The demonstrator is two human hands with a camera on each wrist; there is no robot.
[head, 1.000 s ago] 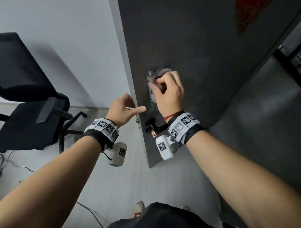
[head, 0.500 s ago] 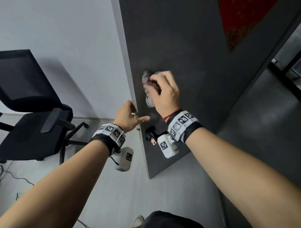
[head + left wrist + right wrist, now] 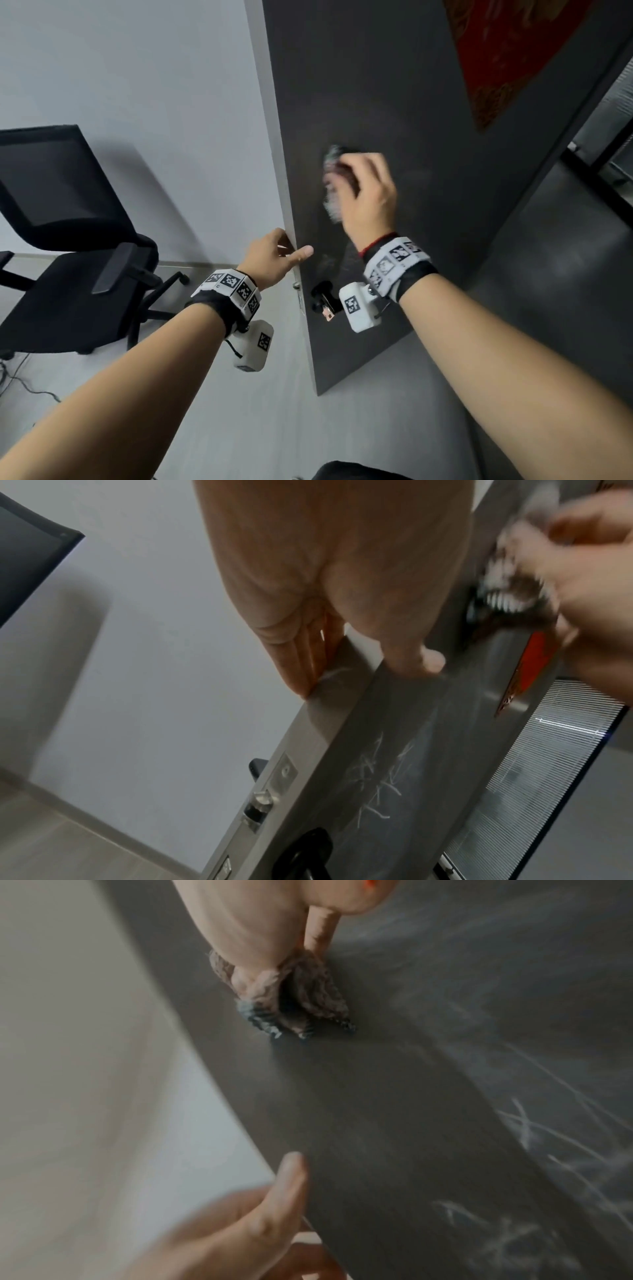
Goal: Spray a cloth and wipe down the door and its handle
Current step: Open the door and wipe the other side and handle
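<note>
Head view: we have our right hand (image 3: 368, 195) bunched around the cloth (image 3: 331, 185), pressing it flat on the dark door (image 3: 376, 102) face, above the black handle (image 3: 323, 296). Cloth is motion-blurred. Our left hand (image 3: 274, 257) clamps the door's free edge just below the cloth and above the handle, thumb on the near face, fingers wrapped round the back. A red poster (image 3: 513, 51) sits on the door well above the cloth. Black office chair (image 3: 68, 240) stands left of the door, by the white wall (image 3: 137, 85).

Left wrist view: left hand (image 3: 325, 574) pinches the door (image 3: 394, 750) edge, fingers (image 3: 301, 656) flat on the far side, thumb tip on the near face. The latch plate (image 3: 270, 791) is on the edge below the hand; the handle (image 3: 304, 856) is lower still. White scratch marks (image 3: 380, 783) show on the door face between thumb and handle. The right hand (image 3: 589, 569), blurred, grips the cloth (image 3: 507, 588) on the door above the thumb.

Right wrist view: right hand (image 3: 260, 920) fingers curl around the brown knit cloth (image 3: 301, 996), its dark fringe touching the door (image 3: 394, 1096). The left hand (image 3: 246, 1218) thumb lies on the door edge below the cloth. The scratch marks (image 3: 548, 1137) are right of it.
</note>
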